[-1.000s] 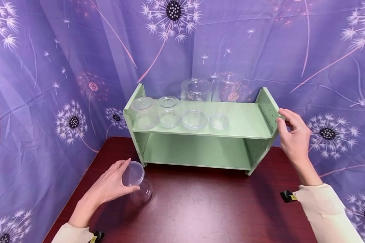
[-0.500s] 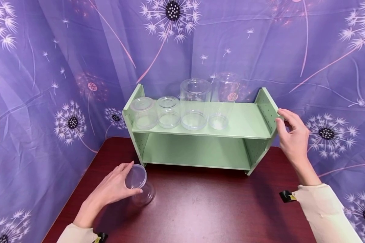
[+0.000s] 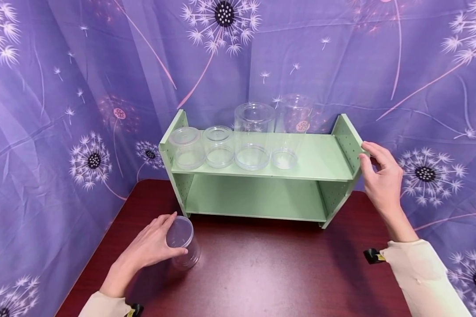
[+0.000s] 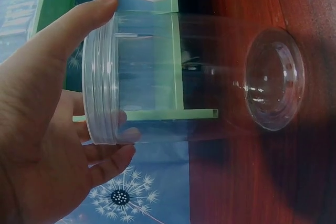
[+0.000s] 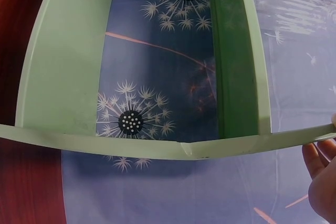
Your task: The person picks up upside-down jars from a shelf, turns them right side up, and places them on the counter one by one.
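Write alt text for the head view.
A person's left hand grips a clear jar by its upper end at a dark red table, while the right hand holds the right side of a green two-tier shelf. Four clear containers stand on its upper level, before a purple dandelion-print cloth.

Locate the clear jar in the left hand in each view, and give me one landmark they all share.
Head: clear jar, lower left of centre, in the left hand.
Left wrist: across the middle, ridged top at left, base at right.
Right wrist: not in it.
Shared landmark: green shelf.
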